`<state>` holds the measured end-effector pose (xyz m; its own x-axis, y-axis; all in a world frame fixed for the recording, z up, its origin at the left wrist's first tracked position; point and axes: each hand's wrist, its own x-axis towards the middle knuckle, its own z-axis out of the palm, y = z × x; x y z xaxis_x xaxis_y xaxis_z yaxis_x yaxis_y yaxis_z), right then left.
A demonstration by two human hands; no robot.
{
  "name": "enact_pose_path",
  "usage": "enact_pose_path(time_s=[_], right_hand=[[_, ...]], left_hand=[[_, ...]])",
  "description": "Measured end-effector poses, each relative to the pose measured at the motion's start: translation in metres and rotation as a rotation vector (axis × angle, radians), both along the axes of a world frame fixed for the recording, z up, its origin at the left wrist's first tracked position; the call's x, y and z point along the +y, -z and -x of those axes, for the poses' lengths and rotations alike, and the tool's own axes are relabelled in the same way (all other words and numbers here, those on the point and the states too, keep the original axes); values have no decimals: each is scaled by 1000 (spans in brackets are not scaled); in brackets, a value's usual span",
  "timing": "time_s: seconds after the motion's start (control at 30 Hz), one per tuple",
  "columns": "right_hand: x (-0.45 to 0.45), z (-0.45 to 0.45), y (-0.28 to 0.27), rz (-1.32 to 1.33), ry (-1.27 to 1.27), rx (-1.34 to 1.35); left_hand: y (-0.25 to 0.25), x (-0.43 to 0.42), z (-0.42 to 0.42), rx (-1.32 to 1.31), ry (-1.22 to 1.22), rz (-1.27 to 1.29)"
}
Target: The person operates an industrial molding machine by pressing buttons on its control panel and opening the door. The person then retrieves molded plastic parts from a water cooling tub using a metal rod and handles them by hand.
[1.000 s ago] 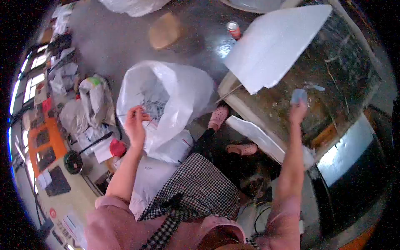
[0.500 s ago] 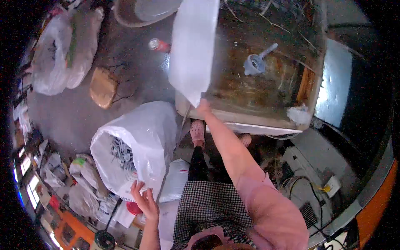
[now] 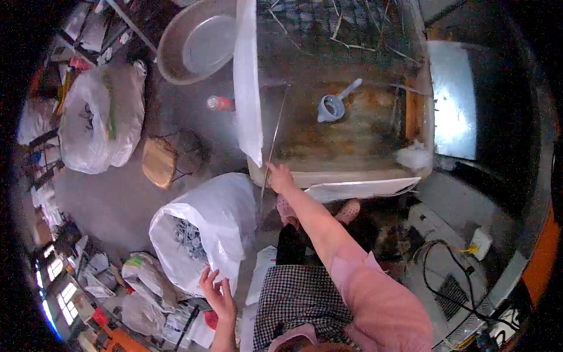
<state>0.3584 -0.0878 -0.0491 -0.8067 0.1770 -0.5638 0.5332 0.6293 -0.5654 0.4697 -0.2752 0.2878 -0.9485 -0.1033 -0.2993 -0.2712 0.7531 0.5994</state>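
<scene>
Grey rod (image 3: pixel 278 124) gripped in outstretched right hand (image 3: pixel 281 178); left hand (image 3: pixel 220 297) loosely spread near white bag (image 3: pixel 230 205).

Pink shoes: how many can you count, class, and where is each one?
2. One shoe is just below the right hand, by the tub's near rim; the second shoe is farther right, past the right forearm. Others could be hidden.

You cannot tell whether your right hand (image 3: pixel 280 178) grips the rod (image 3: pixel 277 129); pieces (image 3: pixel 189 237) inside the bag (image 3: pixel 226 205) are too small to identify.
</scene>
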Motion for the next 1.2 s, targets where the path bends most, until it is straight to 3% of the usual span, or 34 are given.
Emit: enact_pose_path(time_s=[0.07, 0.17, 0.23, 0.27, 0.33, 0.43, 0.5, 0.57, 0.7, 0.83, 1.2], right_hand=[[-8, -4, 7, -1, -114, -74], [-15, -11, 32, 4, -243, 111], [-5, -2, 7, 273, 69, -38], [-5, -6, 10, 273, 69, -42], [0, -16, 18, 309, 367, 123], [38, -32, -62, 372, 519, -26], [61, -60, -103, 379, 616, 162], [88, -109, -124, 266, 577, 363], [164, -221, -206, 153, 324, 68], [200, -302, -307, -34, 226, -69], [232, -381, -356, -152, 142, -135]], left_hand=[[7, -3, -4, -44, -18, 0], [18, -5, -11, -59, -7, -19], [21, -3, -12, -58, 16, -11], [19, 0, -11, -69, 26, -4], [16, 5, -10, -57, 38, -15], [0, 15, -2, -78, 29, -68], [-5, 15, -1, -40, 44, -104], [-21, 29, 6, -35, 125, -70], [-36, 33, 8, -17, 206, -164], [-68, 45, 9, -9, 252, -168], [-95, 50, 3, 7, 305, -103]])
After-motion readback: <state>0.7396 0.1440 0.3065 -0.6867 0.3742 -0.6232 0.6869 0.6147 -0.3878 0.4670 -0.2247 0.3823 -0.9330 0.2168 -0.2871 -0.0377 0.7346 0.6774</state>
